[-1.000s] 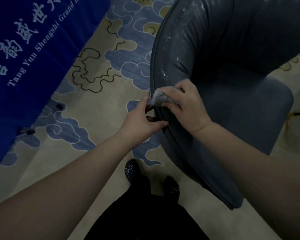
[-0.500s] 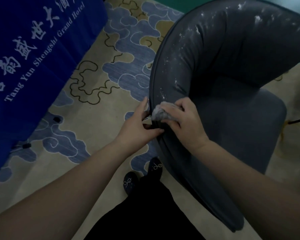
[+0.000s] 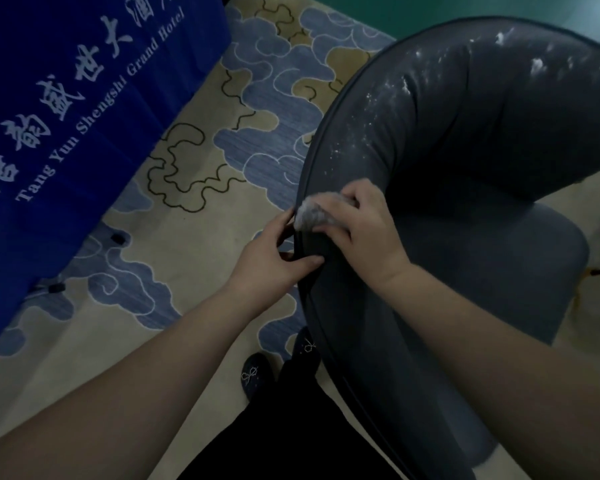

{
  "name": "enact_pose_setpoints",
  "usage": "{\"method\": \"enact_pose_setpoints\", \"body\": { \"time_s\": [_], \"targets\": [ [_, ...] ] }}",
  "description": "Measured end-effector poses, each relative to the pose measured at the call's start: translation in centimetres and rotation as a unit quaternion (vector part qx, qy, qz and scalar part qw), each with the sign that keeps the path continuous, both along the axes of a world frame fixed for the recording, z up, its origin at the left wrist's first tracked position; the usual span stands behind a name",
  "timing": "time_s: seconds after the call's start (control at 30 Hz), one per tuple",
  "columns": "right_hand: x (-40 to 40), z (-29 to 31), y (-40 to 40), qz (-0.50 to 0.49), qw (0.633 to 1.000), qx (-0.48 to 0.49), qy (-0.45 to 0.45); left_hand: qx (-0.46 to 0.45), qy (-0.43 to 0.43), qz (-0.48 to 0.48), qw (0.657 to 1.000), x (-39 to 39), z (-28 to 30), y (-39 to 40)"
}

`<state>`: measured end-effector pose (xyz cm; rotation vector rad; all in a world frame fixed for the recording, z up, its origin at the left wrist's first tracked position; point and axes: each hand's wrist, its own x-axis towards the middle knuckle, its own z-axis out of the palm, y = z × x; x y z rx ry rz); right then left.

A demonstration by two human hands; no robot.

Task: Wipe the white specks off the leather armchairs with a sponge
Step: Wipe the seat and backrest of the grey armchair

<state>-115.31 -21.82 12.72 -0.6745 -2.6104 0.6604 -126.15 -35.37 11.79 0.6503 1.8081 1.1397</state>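
A dark grey leather armchair (image 3: 465, 140) fills the right of the head view, its curved backrest dusted with white specks (image 3: 388, 95) along the upper part. My right hand (image 3: 361, 230) grips a pale grey sponge (image 3: 310, 214) and presses it on the backrest's outer edge, just below the specks. My left hand (image 3: 274, 261) holds the rim of the backrest right beside it, thumb over the piping and fingers behind. The lower stretch of the backrest near my hands looks free of specks.
A blue cloth (image 3: 66, 109) with white hotel lettering hangs at the left over a table. Patterned beige and blue carpet (image 3: 201, 174) lies between it and the chair. My dark shoes (image 3: 257, 372) stand close to the chair's base.
Both hands stay at the same spot on the chair rim while the sponge shifts slightly along the edge. The camera has tilted up, so more of the specked backrest shows.
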Motion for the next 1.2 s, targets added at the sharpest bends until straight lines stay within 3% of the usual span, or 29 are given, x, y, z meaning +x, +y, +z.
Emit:
{"method": "enact_pose_setpoints", "body": {
  "time_s": [0.17, 0.33, 0.43, 0.67, 0.83, 0.9, 1.03, 1.2],
  "targets": [
    [-2.8, -0.2, 3.3, -0.051, 0.999, 0.006, 0.017, 0.000, 0.024, 0.009, 1.000, -0.3, 0.0, 1.2],
    [0.5, -1.2, 1.0, -0.038, 0.998, -0.025, 0.042, -0.007, 0.040, 0.007, 0.999, -0.8, 0.0, 2.2],
    [-1.7, -0.8, 3.8, -0.022, 0.999, 0.018, 0.023, -0.015, 0.042, 0.004, 0.999, -1.0, 0.0, 2.6],
    [-1.5, -1.5, 3.1, -0.114, 0.991, -0.034, 0.052, -0.028, 0.070, 0.004, 0.997, -1.6, 0.4, 4.4],
    [-2.4, -1.1, 5.1, -0.039, 0.998, 0.003, 0.044, -0.027, 0.048, -0.011, 0.998, -2.1, 0.5, 4.4],
    [-4.3, -0.8, 7.2, -0.057, 0.997, 0.031, 0.039, -0.031, 0.051, -0.011, 0.998, -2.2, 0.4, 4.4],
    [-4.8, -1.2, 6.7, -0.139, 0.988, -0.026, 0.063, -0.030, 0.049, -0.017, 0.998, -2.4, 0.4, 4.9],
    [-2.7, -1.4, 4.9, -0.085, 0.993, -0.039, 0.066, -0.021, 0.055, -0.033, 0.998, -3.6, 0.6, 6.5]
  ]
}}
